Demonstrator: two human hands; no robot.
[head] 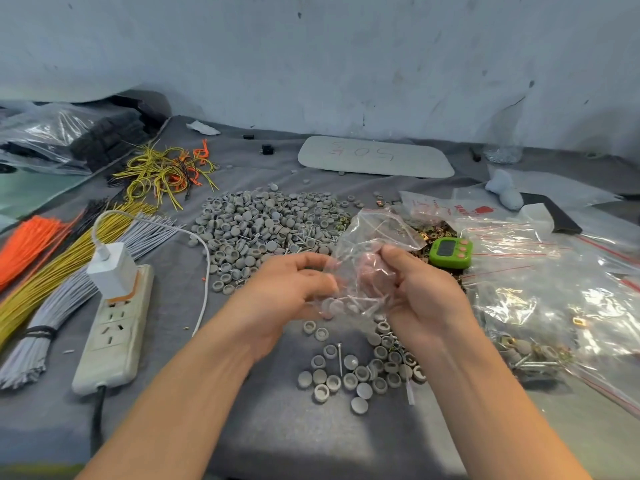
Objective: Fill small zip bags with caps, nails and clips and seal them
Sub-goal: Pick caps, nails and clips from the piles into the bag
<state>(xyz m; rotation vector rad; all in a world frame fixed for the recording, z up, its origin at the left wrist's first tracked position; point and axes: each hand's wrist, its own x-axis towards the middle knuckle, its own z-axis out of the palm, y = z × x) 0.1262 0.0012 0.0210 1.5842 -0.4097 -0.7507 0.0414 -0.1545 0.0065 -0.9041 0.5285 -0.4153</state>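
Observation:
Both hands hold one small clear zip bag (370,237) above the grey cloth. My left hand (294,282) grips its left side and my right hand (415,285) grips its right side. Grey caps and thin nails (349,304) lie in the bag's bottom. A large heap of grey caps (263,223) with some nails spreads behind my hands. A smaller cluster of caps (353,372) with one nail lies in front of them. Brass clips (429,233) are partly hidden behind the bag.
A green timer (450,252) sits right of the bag. Filled and empty zip bags (554,289) pile up at the right. A power strip with a white charger (114,327) lies at the left, beside bundles of orange, yellow and grey wires (52,268). A white board (375,157) rests at the back.

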